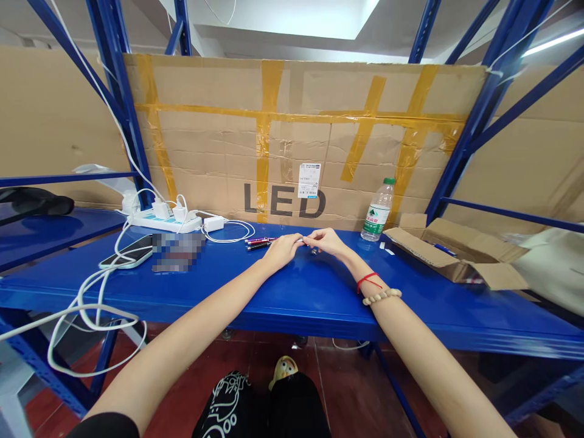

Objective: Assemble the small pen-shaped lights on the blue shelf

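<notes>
Both my hands meet over the middle of the blue shelf (pixel 319 292). My left hand (pixel 283 249) is closed in a pinch on the end of a thin pen-like stick (pixel 301 240). My right hand (pixel 326 241) pinches the other end of it, fingers curled. Just left of my left hand lie several dark red pens (pixel 258 243) on the shelf. A red string and a bead bracelet (pixel 381 296) ring my right wrist.
A water bottle (pixel 378 211) stands right of my hands, with an open cardboard box (pixel 449 252) beyond it. At left are a white power strip (pixel 164 220) with chargers, white cables (pixel 91 304) and a phone (pixel 130 250). A taped cardboard sheet (pixel 292 140) marked LED backs the shelf.
</notes>
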